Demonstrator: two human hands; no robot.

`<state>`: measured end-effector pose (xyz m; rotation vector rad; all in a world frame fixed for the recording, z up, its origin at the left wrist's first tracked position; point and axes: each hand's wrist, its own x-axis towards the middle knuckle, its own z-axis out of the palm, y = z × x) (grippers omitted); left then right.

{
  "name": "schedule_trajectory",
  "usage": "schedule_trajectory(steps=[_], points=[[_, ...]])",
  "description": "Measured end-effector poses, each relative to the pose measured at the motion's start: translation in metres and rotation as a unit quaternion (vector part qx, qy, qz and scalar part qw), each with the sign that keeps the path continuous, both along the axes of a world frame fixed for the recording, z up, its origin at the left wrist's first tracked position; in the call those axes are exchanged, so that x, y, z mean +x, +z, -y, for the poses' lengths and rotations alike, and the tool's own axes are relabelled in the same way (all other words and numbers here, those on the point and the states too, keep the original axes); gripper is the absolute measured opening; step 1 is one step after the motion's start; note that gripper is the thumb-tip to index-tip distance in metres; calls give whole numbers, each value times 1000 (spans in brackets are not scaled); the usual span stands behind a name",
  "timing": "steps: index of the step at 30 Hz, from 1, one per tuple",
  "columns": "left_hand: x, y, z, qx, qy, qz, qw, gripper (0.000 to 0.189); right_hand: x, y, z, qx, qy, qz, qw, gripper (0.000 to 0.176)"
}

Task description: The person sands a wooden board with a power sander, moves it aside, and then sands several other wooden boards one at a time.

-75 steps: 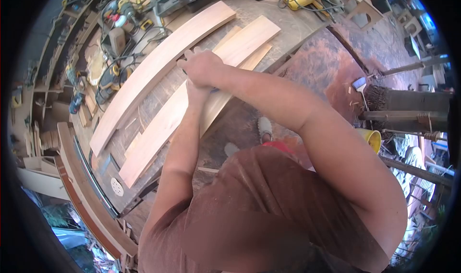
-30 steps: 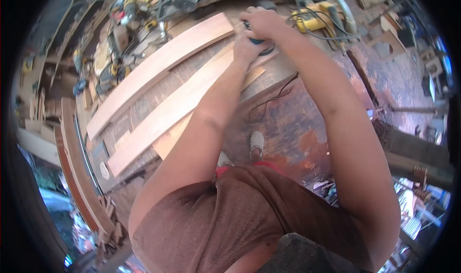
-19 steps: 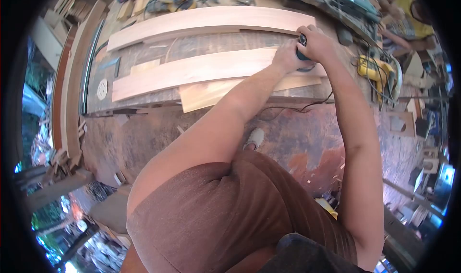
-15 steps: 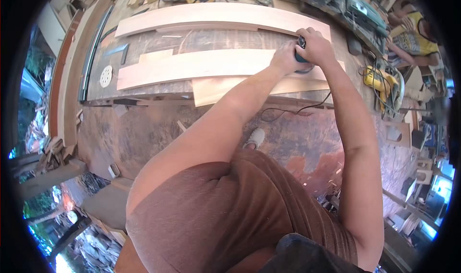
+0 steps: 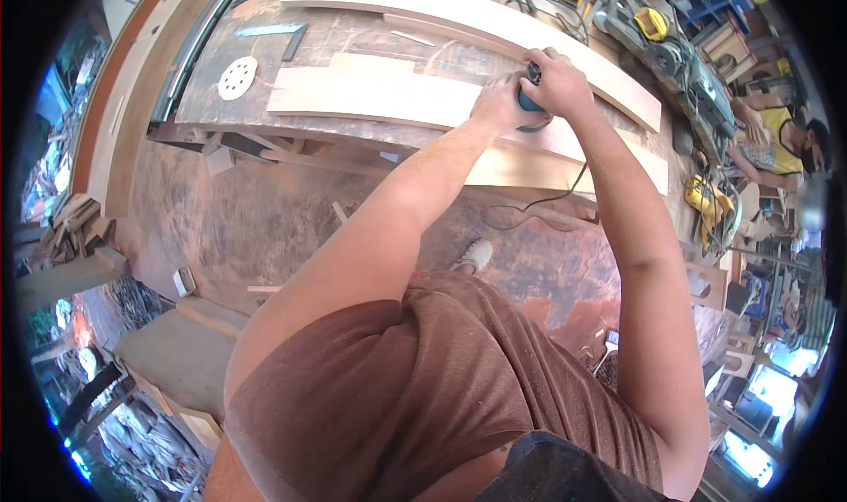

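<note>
Both my hands grip a small teal power sander (image 5: 529,105) pressed onto a long pale wooden board (image 5: 371,96) lying on the workbench (image 5: 291,48). My left hand (image 5: 498,103) wraps its near side and my right hand (image 5: 558,83) covers its top. The sander's black cord (image 5: 538,204) hangs off the bench edge toward the floor. A second, curved board (image 5: 494,21) lies farther back, and another plank (image 5: 529,168) sticks out under the sanded board.
A round sanding disc (image 5: 236,77) and a metal square (image 5: 269,31) lie at the bench's left end. Power tools (image 5: 662,48) crowd the right end. A person in yellow (image 5: 781,145) sits at far right. Timber scraps (image 5: 66,237) lie on the floor.
The view has swung round while both hands stayed on the sander. The sander has slid along the board from its end toward the middle.
</note>
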<state>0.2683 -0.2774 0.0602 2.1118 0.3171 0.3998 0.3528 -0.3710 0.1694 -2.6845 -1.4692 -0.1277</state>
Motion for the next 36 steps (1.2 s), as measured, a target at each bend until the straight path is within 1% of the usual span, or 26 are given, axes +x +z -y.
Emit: schedule_trajectory(steps=[2,7,9,10,12,14,20,21,23,25,27,28,30,31,33,34,36], points=[[-15,-4,-22,28,30,-9,999,94,-14,0,-25,-6,12,0,1000,44],[-57,0,-71,22,49,-34,998,97,-53,3,-80,-13,30,-5,999,44],[-67,-2,-91,16,58,-36,998,97,-66,6,-102,-47,23,-6,999,47],[-72,-4,-100,30,68,-24,997,97,-71,5,-111,-46,27,-5,999,47],[-86,-3,-113,42,80,-12,996,97,-80,1,-128,-25,43,-2,999,47],[-101,3,-127,37,92,-34,994,97,-90,-2,-145,-25,45,-7,999,47],[-129,-2,-167,47,130,-50,989,95,-122,6,-188,-29,72,-1,997,47],[-134,-2,-172,76,131,-26,988,95,-125,4,-193,-25,81,5,996,47],[-144,-1,-177,78,140,-33,986,94,-130,2,-205,-32,82,6,996,48],[-153,-1,-186,87,154,-36,984,94,-134,4,-213,-32,85,9,996,48],[-164,3,-191,115,120,-29,986,93,-137,5,-215,-47,57,4,997,48],[-168,7,-195,116,120,-28,986,93,-135,6,-215,-46,57,4,997,48],[-181,16,-206,234,54,-159,957,95,-129,7,-209,-54,42,-1,998,49],[-191,2,-213,233,49,-161,958,95,-126,4,-202,-57,38,-5,998,49],[-206,-34,-241,345,88,-120,927,90,-116,2,-195,-47,27,6,999,44],[-209,-37,-253,348,86,-118,926,90,-112,3,-190,-44,25,7,999,44],[-212,-43,-270,316,131,-180,922,85,-105,3,-174,-46,-6,14,999,41]])
